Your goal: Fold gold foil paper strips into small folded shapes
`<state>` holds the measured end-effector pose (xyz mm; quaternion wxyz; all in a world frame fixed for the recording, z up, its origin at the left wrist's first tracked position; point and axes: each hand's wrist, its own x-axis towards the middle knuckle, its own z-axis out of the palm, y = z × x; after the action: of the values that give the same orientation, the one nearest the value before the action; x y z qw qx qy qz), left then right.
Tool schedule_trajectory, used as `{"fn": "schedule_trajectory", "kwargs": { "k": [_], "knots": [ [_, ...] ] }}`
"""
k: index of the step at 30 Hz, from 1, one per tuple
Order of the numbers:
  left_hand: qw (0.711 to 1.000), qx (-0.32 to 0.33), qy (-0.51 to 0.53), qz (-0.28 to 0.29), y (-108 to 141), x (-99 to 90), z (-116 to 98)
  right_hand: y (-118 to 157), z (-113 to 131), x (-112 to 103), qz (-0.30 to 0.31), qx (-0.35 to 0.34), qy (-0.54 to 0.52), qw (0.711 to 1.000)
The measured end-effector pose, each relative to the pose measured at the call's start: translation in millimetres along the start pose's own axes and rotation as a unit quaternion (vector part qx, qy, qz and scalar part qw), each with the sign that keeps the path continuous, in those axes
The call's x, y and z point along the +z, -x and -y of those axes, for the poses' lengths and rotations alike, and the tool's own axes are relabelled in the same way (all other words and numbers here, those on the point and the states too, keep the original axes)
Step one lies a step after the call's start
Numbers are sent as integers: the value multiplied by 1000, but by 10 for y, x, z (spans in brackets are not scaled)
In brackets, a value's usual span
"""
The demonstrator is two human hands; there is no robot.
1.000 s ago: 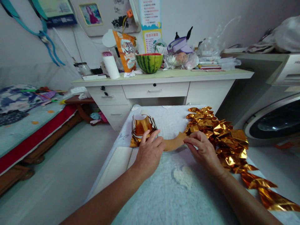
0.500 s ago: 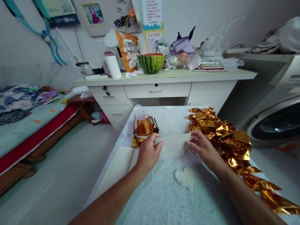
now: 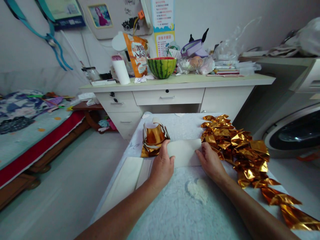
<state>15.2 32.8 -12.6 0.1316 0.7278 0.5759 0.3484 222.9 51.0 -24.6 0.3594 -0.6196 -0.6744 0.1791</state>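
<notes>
A white sheet of paper [image 3: 185,153] is held by its two ends above the cloth-covered table [image 3: 175,206]. My left hand [image 3: 163,163] grips the left end, thumb on the near face. At the right end, my right hand [image 3: 210,160] pinches the edge between thumb and fingers. Just beyond my left hand stands a bundle of gold foil sheets [image 3: 154,135] curled into a ring. White paper [image 3: 125,176] lies along the table's left side, partly behind my left forearm. Folded gold foil pieces [image 3: 235,143] are heaped down the right side.
Behind the table is a white desk [image 3: 172,86] bearing a watermelon half [image 3: 162,67], an orange pouch [image 3: 137,55] and plastic bags. A bed [image 3: 32,133] is at the left, and a washing machine [image 3: 287,110] at the right.
The sheet now looks flatter and smoother between my hands. My right hand has shifted slightly left and down along its edge, and my left hand has tilted more upright.
</notes>
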Motion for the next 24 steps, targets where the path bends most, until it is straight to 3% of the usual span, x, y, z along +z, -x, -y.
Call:
{"fn": "schedule_trajectory", "kwargs": {
  "k": [2,6,9,18,24],
  "knots": [
    [999,25,-42,20,-6,35,-9,-29,8,-1,-2,6,28,1000],
    [978,14,-179,110,-69,93,-82,-92,-20,5,-4,12,69,998],
    [964,16,-215,153,-134,139,-143,-132,-38,18,-2,14,95,995],
    [961,27,-236,140,-268,223,-193,-285,-4,5,15,-12,134,991],
    [952,75,-277,107,-364,262,-191,-382,-56,57,7,-12,142,990]
  ]
}}
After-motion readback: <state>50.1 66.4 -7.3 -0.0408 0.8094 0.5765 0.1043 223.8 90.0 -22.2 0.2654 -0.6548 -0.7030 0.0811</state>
